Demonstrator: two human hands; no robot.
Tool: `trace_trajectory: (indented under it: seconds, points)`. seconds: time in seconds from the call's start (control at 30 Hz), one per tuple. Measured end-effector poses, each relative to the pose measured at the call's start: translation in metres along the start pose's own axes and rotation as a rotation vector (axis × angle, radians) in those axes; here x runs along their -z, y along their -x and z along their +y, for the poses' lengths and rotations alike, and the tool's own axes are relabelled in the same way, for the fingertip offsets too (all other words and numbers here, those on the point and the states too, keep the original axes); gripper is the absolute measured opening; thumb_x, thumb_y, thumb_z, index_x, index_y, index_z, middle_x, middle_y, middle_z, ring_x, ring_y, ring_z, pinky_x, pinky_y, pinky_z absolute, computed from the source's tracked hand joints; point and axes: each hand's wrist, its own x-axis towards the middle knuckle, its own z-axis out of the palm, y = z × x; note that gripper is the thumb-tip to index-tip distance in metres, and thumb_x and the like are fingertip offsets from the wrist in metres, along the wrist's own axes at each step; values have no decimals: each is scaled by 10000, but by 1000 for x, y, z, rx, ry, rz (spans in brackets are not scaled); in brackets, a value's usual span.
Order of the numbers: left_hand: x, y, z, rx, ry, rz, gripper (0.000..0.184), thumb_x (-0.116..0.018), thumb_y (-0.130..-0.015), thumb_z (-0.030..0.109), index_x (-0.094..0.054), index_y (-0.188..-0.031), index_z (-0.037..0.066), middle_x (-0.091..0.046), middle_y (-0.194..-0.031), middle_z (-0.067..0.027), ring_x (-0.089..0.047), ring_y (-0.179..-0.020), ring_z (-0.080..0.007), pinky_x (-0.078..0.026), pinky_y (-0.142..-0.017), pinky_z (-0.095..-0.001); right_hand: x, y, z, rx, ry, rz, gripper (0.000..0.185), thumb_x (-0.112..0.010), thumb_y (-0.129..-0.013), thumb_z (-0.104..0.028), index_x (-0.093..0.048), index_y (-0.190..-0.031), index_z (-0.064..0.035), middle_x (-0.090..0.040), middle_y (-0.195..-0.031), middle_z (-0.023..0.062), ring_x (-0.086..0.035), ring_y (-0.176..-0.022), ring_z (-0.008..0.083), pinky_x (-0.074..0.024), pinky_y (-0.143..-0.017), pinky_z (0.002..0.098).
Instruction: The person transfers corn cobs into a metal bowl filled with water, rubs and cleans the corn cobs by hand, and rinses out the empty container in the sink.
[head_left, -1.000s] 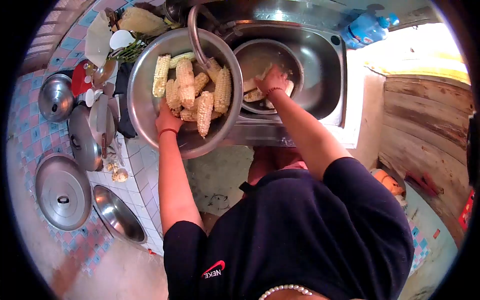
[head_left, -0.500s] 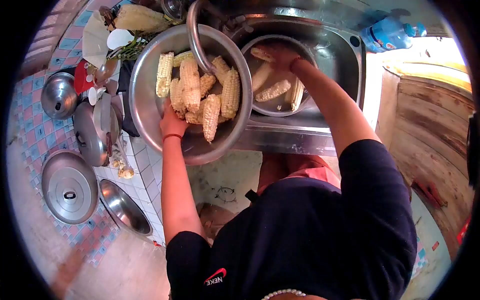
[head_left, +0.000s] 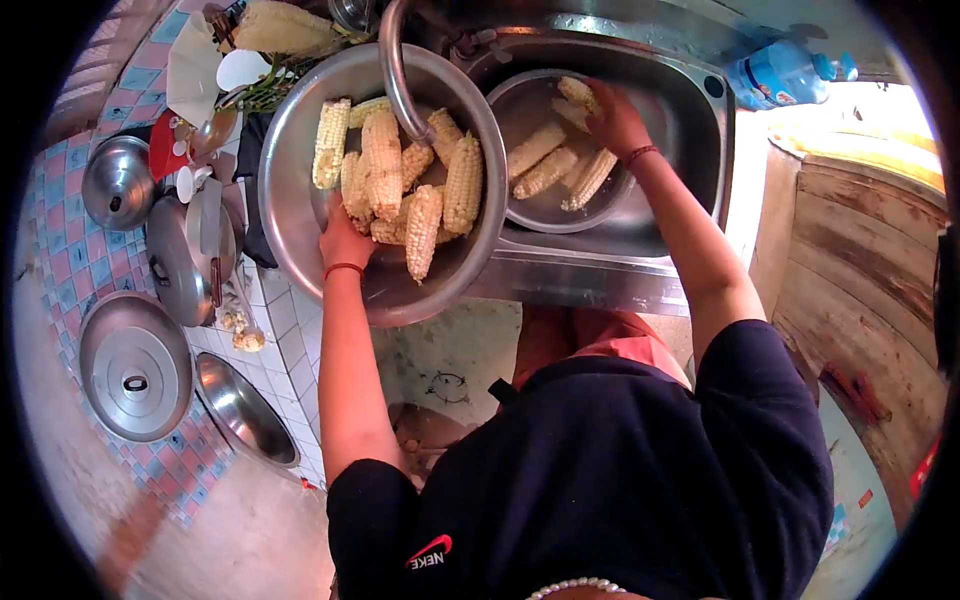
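Note:
A large metal bowl (head_left: 290,240) full of pale corn cobs (head_left: 382,165) is on the left, under the curved tap. Inside it, my left hand (head_left: 346,240) reaches over the near-left side, its fingertips against or behind the cobs; what they grip is hidden. A smaller metal basin (head_left: 560,222) stands in the sink with several cobs in water. At its upper right, my right hand (head_left: 617,122) has its fingers round the end of a corn cob (head_left: 577,100). Another cob (head_left: 590,180) lies just below that hand.
The steel tap (head_left: 392,70) arches over the big bowl. A blue plastic bottle (head_left: 780,76) lies right of the sink (head_left: 690,150). Pot lids (head_left: 135,345), a second metal bowl (head_left: 240,405), a knife and white cups are at the left. A wooden wall (head_left: 860,240) stands at the right.
My right hand has moved from deep in the basin toward its upper right edge, and the cobs there have shifted. My left hand stays in the large bowl.

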Motion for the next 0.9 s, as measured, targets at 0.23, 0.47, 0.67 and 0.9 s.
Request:
trace_trajectory:
  seconds: [0.23, 0.47, 0.67, 0.9]
  points:
    - [-3, -1, -4, -26, -12, 58, 1027, -897, -580, 237, -337, -1435, 131, -536, -1365, -147, -568, -1187, -364, -472, -1002, -436, -62, 3, 1, 117, 526, 48, 531, -540, -882, -226, -471, -1406, -172, -461, -1423, 125, -417, -1322, 331, -331, -1075, 536]
    - [5, 7, 10, -27, 22, 49, 987, -884, -600, 255, -355, -1427, 151, -571, -1330, -134, -582, -1162, -373, -483, -991, -433, -49, -4, 20, 123, 399, -338, 682, -561, -868, -354, -347, -1485, -155, -374, -1495, 136, -381, -1356, 346, -285, -1106, 563]
    - [8, 7, 13, 26, -31, 3, 996, -865, -620, 243, -333, -1457, 154, -547, -1369, -140, -576, -1178, -365, -479, -1000, -426, -37, 14, -9, 325, 629, -424, 780, -612, -836, -446, -312, -1491, -146, -405, -1476, 156, -415, -1329, 365, -321, -1102, 506]
    - [9, 3, 7, 51, -79, -21, 1074, -863, -621, 271, -268, -1505, 132, -438, -1478, -127, -531, -1252, -329, -454, -1035, -417, -63, -6, -34, -56, 503, -408, 896, -828, -602, -263, -448, -1404, -138, -469, -1402, 175, -481, -1268, 356, -474, -1006, 442]
